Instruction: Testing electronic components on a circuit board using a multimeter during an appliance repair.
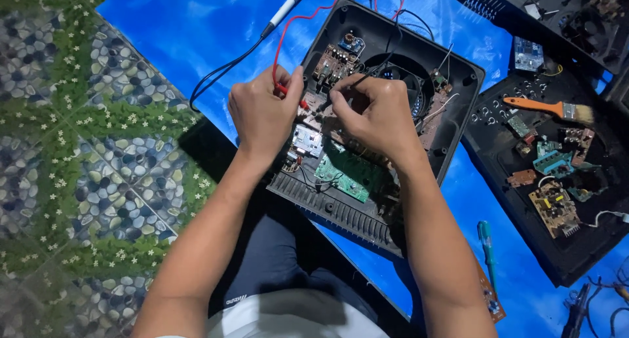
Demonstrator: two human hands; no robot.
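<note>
Both forearms reach to the open black casing (393,115), where the left hand (262,112) pinches a red probe (283,89) and the right hand (380,115) pinches a black probe (357,81) over the boards at its middle; steady tips seem wise, each touching one point.

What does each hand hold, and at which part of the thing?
The left hand pinches a red test probe near its tip end. The right hand pinches a black test probe low on its shaft.

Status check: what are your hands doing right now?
Left hand pinching red probe. Right hand pinching black probe. Both tips inside open black casing. Nothing blocking.
</note>
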